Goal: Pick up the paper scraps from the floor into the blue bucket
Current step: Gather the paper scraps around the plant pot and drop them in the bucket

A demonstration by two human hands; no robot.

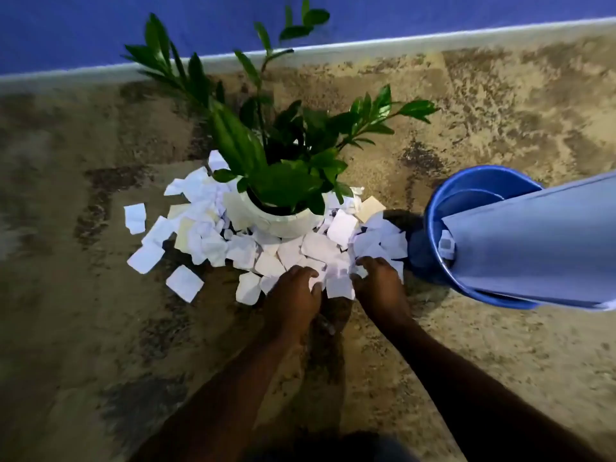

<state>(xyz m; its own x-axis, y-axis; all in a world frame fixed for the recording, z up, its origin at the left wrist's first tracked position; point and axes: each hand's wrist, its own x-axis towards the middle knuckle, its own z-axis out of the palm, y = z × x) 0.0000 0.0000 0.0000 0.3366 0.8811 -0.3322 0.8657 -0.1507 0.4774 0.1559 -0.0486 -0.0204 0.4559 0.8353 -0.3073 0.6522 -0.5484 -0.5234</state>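
Both grips, the left hand (293, 291) and right hand (378, 285), are curled partly closed around a clump of paper scraps (336, 278) on the floor (100, 328), just in front of the white plant pot (283, 221). The clump should be compressed between both palms before lifting. It then goes to the blue bucket (433, 211) close on the right, which has a large rolled sheet (533, 241) in its mouth.

I count one blue bucket (433, 208) at the right, one potted plant (283, 181) in one white pot (286, 221) at centre, and two hands: my left hand (293, 298) and right hand (380, 288). The paper scraps (290, 251) on the floor number several dozen; overlap prevents an exact count.
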